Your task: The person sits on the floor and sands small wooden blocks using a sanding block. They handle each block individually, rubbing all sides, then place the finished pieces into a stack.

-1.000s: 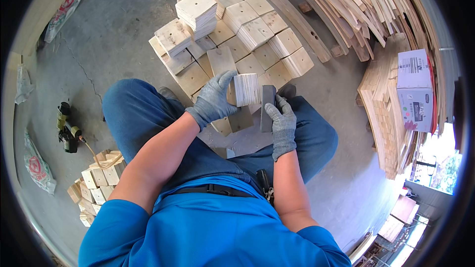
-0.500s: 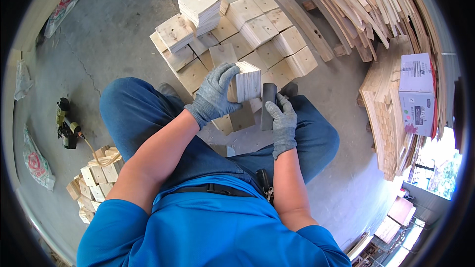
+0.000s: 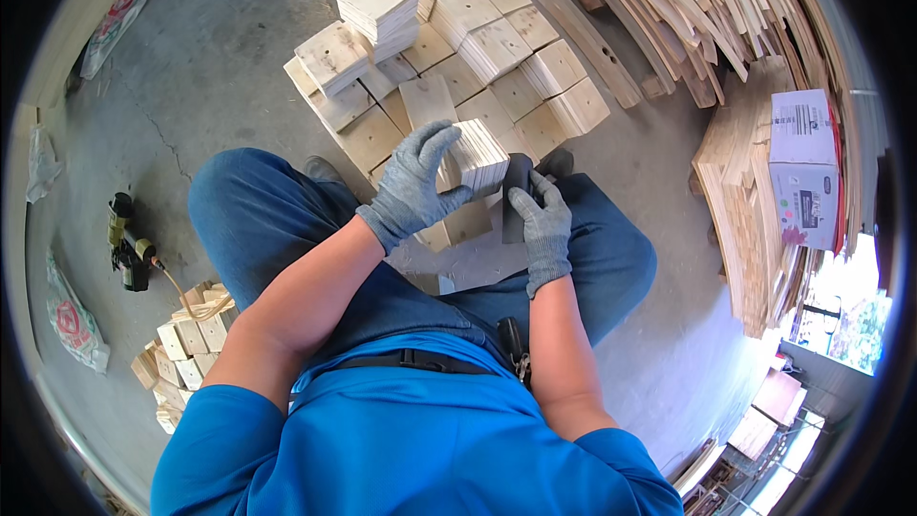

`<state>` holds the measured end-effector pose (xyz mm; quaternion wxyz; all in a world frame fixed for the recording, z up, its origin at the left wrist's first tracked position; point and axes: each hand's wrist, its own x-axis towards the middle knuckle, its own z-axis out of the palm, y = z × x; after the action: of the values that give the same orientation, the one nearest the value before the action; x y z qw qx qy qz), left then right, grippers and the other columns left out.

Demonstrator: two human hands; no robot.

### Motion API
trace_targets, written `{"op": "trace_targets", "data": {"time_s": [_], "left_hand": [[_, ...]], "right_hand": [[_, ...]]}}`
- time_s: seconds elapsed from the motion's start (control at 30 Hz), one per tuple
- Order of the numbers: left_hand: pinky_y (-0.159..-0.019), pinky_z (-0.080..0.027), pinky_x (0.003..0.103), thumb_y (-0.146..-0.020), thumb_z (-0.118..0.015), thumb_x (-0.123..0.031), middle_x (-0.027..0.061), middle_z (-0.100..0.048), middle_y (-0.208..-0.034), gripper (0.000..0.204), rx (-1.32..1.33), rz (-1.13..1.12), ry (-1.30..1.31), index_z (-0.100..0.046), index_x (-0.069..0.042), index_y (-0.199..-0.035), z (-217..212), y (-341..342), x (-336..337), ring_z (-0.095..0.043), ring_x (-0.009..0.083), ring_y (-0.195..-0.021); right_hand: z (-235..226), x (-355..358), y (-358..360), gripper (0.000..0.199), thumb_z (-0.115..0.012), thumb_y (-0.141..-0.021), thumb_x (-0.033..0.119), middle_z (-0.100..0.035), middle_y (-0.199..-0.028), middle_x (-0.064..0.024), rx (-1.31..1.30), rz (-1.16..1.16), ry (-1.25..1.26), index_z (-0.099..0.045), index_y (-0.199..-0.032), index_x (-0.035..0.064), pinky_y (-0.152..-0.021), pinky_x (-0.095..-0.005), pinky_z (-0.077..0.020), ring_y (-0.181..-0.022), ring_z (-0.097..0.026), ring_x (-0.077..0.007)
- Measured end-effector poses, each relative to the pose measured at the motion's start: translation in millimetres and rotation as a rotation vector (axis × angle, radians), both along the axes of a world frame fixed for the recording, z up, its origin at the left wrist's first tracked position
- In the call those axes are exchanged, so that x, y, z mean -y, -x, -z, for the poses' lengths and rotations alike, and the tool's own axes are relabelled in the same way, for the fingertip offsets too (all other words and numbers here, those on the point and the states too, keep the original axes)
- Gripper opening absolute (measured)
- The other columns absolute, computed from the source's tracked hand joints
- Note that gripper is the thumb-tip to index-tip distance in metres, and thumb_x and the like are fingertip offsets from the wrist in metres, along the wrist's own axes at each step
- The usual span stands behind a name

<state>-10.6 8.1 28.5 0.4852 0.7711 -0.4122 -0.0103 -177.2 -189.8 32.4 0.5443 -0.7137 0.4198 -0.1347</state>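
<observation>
Both my hands wear grey knit gloves. My left hand (image 3: 413, 177) is closed around the left side of a stack of thin wooden boards (image 3: 478, 158), its fingers over the top and its thumb below. The stack's layered edges face up and toward me. In my right hand (image 3: 544, 220) is a dark grey sanding block (image 3: 516, 193), a flat rectangle gripped along its right side. It lies against the right side of the stack, or very near it. Beneath and beyond my hands stand many square wooden blocks (image 3: 458, 76), several with a small hole in the top.
A taller pile of boards (image 3: 377, 0) rises from the far blocks. Long planks (image 3: 659, 10) lie at far right, near stacked timber (image 3: 735, 201) and a white carton (image 3: 802, 162). At left are a nail gun (image 3: 129, 244) with a hose and small wood blocks (image 3: 186, 344).
The held stack has tipped, showing more of its layered edges on top. My right hand and the sanding block have moved slightly up, away from me. The left hand keeps its grip.
</observation>
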Motion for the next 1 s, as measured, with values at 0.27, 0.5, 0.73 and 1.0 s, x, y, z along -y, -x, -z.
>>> {"op": "trace_targets", "data": {"time_s": [0.27,0.5,0.73,1.0], "left_hand": [[-0.118,-0.049,0.047,-0.070,-0.100,-0.039,0.0244,-0.053,-0.150,0.113,-0.275,-0.017,-0.200,-0.041,-0.003,-0.160,9.0,2.4,0.1,-0.056,0.0421,-0.139],[-0.118,-0.049,0.047,-0.071,-0.096,-0.032,0.0236,-0.052,-0.150,0.110,-0.266,0.052,-0.264,-0.038,-0.008,-0.162,-0.9,4.9,-0.5,-0.056,0.0426,-0.139],[-0.120,-0.047,0.047,-0.068,-0.095,-0.025,0.0240,-0.050,-0.154,0.115,-0.230,0.137,-0.297,-0.035,-0.010,-0.165,0.7,6.9,-4.4,-0.052,0.0439,-0.142],[-0.125,-0.042,0.047,-0.068,-0.096,-0.027,0.0265,-0.046,-0.159,0.121,-0.251,0.151,-0.359,-0.031,-0.005,-0.167,-1.6,6.5,-4.3,-0.047,0.0448,-0.148]], "right_hand": [[-8.0,-2.4,-1.5,0.059,-0.088,-0.090,0.012,-0.075,-0.126,-0.0145,-0.069,-0.014,0.019,-0.067,-0.142,-0.0045,-0.098,-0.0314,-0.0581,-0.110,-0.071,-0.0183],[7.2,2.5,2.7,0.062,-0.091,-0.087,0.013,-0.076,-0.127,-0.0154,-0.054,-0.019,0.011,-0.067,-0.142,-0.0025,-0.098,-0.0326,-0.0580,-0.108,-0.072,-0.0194],[12.7,4.1,2.5,0.063,-0.092,-0.087,0.015,-0.074,-0.132,-0.0172,-0.054,-0.055,0.090,-0.067,-0.142,-0.0031,-0.103,-0.0343,-0.0556,-0.114,-0.070,-0.0221],[1.1,-0.7,-0.6,0.064,-0.092,-0.087,0.014,-0.074,-0.130,-0.0166,-0.030,-0.035,0.022,-0.066,-0.143,-0.0031,-0.101,-0.0336,-0.0564,-0.112,-0.070,-0.0215]]}}
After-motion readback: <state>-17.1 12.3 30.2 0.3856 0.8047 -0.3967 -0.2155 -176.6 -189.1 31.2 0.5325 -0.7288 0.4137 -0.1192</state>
